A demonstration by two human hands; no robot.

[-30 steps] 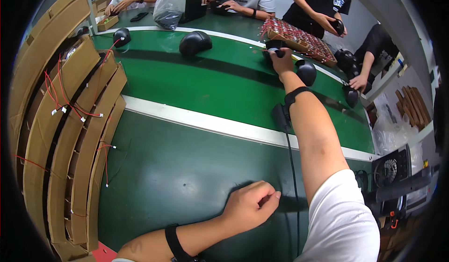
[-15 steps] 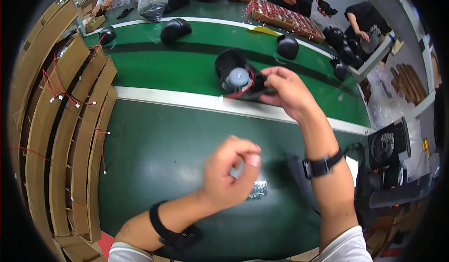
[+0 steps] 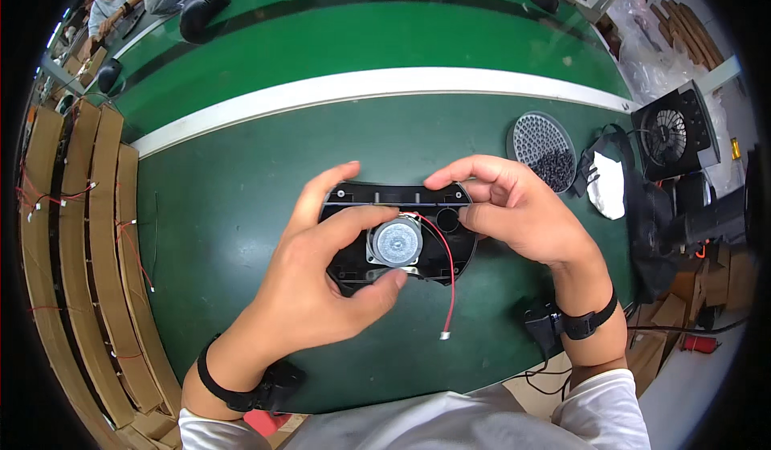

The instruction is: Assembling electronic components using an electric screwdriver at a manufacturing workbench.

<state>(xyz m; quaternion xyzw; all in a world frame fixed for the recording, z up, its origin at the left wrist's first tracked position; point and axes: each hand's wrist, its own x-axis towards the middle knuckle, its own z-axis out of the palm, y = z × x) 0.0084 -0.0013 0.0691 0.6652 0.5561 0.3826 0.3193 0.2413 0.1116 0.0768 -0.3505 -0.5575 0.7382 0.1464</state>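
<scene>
A black plastic housing (image 3: 438, 267) is held over the green worktable, its hollow inner side up. In its middle sits a round speaker (image 3: 399, 242) with a grey magnet. Red and black wires (image 3: 452, 277) run from the speaker over the housing's near edge to a small white plug (image 3: 445, 335). My left hand (image 3: 309, 269) is curved about the speaker, forefinger at its far side and thumb at its near side. With thumb and fingers, my right hand (image 3: 518, 213) grips the housing's right end. The fingertips under the housing are hidden.
A round grey tray (image 3: 534, 119) with dark screws lies at the right, near a small black fan (image 3: 673, 132). Cardboard trays (image 3: 104, 265) with red wires stand at left. Beyond the white rail (image 3: 369, 83), black housings (image 3: 202, 16) lie on the green belt, with another person (image 3: 120, 4) at far left.
The housing with its speaker has come from over the belt to the worktable before me. My left hand has moved from beside it onto the speaker. The view has shifted down.
</scene>
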